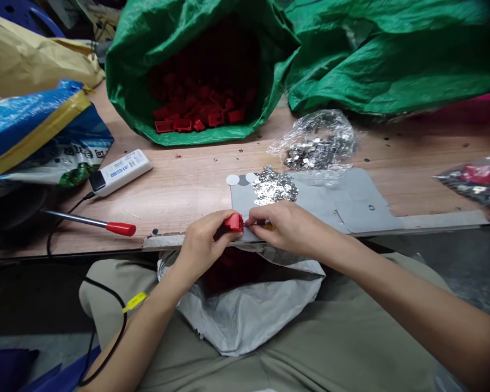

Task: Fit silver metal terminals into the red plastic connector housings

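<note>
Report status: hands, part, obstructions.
Left hand grips red part; right hand at its open side. Silvery pieces piled just beyond. Nothing visibly between hands and part.

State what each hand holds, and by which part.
Left hand: red plastic piece, held by its left part. Right hand: thin dark item, gripped near its tip, mostly hidden.

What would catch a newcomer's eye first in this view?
Probably the big green sack lying open at the back of the table, with red plastic pieces heaped in its mouth. Next, the glittering pile of small metal parts on the grey mat, just beyond the hands. Then the bright red piece that the left hand holds at the table's near edge.
</note>
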`<state>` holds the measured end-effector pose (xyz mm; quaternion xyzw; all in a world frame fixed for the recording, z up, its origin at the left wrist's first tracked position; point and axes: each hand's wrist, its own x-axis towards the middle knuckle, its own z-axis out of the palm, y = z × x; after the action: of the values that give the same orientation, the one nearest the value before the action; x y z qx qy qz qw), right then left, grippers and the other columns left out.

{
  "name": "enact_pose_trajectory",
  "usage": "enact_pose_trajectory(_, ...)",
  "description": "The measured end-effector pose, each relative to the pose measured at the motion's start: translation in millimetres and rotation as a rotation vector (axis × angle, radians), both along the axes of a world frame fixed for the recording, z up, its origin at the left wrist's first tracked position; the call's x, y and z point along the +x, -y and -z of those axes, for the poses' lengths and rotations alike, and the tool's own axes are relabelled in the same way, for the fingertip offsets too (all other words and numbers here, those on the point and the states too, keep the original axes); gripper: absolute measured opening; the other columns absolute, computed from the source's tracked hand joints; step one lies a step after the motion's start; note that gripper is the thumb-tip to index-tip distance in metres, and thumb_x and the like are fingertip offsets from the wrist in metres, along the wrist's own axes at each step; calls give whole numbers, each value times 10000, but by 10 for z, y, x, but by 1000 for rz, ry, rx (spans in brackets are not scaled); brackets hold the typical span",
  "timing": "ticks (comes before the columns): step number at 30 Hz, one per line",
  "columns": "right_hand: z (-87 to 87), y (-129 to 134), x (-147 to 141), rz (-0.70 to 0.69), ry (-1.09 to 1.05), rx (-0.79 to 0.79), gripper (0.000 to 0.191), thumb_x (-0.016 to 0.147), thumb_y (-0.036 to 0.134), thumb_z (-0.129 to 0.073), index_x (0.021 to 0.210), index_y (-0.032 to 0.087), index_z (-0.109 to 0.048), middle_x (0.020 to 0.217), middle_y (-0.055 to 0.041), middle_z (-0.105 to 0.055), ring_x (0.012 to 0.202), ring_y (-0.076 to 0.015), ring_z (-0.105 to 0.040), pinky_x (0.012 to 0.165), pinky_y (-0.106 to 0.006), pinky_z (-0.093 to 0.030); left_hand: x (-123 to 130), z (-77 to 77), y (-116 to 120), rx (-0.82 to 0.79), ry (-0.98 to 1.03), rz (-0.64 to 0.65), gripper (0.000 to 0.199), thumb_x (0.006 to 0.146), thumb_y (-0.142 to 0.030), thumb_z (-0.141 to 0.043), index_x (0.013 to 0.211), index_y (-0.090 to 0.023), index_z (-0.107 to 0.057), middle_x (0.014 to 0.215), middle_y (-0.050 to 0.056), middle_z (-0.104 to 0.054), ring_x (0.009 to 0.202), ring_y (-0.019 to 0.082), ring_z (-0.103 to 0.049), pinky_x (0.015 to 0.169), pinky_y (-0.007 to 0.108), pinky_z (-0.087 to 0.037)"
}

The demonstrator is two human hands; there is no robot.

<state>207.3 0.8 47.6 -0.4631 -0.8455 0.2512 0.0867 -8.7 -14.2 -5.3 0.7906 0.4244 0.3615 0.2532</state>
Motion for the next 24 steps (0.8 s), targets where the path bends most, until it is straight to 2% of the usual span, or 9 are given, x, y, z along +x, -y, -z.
enact_pose_trajectory(6,-20,-106,50,-86,-4,-47,178,904,146,-555,733,197,-568,613,13,-558,573,-148,-473,561,-273,-233,-9,-9,-3,20,-13,24,262,900,-211,-696,1157,-190,-647,1060,54,-758,955,179,-718,852,267,-551)
enact_pose_trajectory(13,80,-202,152,-160,-106,-145,152,923,152,-545,787,199,-596,670,24,-609,587,-141,-514,572,-258,-279,-21,-33,-8,32,-32,57,264,913,-189,-679,1171,-185,-625,1106,65,-749,995,168,-715,873,250,-549)
enact_pose_trajectory(19,-33,-195,83,-174,-25,-64,195,880,79,-608,730,194,-558,621,41,-560,539,-124,-461,548,-258,-248,-19,-33,-24,53,-36,68,250,917,-176,-671,1164,-190,-628,1130,68,-748,1041,169,-714,905,249,-555)
enact_pose_trajectory(24,-85,-222,41,-226,9,-50,192,829,8,-645,777,189,-610,695,13,-633,603,-145,-537,566,-260,-266,-14,-32,-17,77,-51,66,262,910,-165,-683,1166,-168,-627,1130,83,-751,1069,166,-713,937,237,-548)
